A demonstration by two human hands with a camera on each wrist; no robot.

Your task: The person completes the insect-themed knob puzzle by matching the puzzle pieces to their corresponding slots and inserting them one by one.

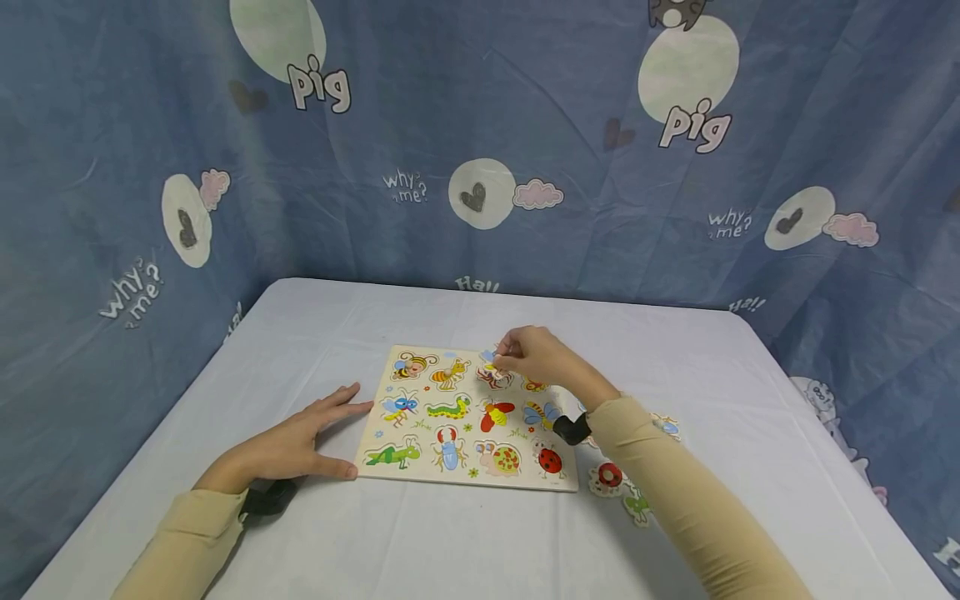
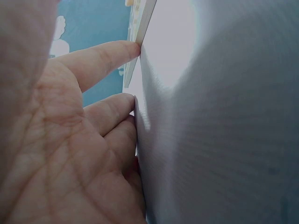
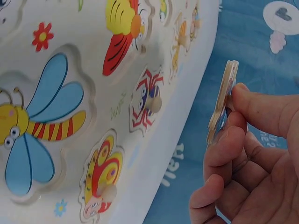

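Observation:
A wooden insect puzzle board [image 1: 416,425] lies flat on the table. My left hand [image 1: 303,437] has its fingers spread; a fingertip and the thumb touch the board's left edge. In the left wrist view, one finger [image 2: 105,58] meets the board's edge. Over the board's back part, my right hand [image 1: 536,354] pinches a thin wooden puzzle piece [image 3: 223,102] between thumb and fingers. The piece is edge-on in the right wrist view, its picture mostly hidden. Below it, a knobbed spider piece [image 3: 145,103] and a butterfly piece [image 3: 100,179] sit on the board. The dragonfly picture [image 3: 44,123] shows no knob.
Loose pieces lie right of the board: a red ladybug piece [image 1: 606,479], a green piece [image 1: 637,506] and a light-blue piece [image 1: 666,427], partly behind the right sleeve. A white cloth covers the table [image 1: 465,546]. A blue printed curtain [image 1: 480,108] hangs behind it.

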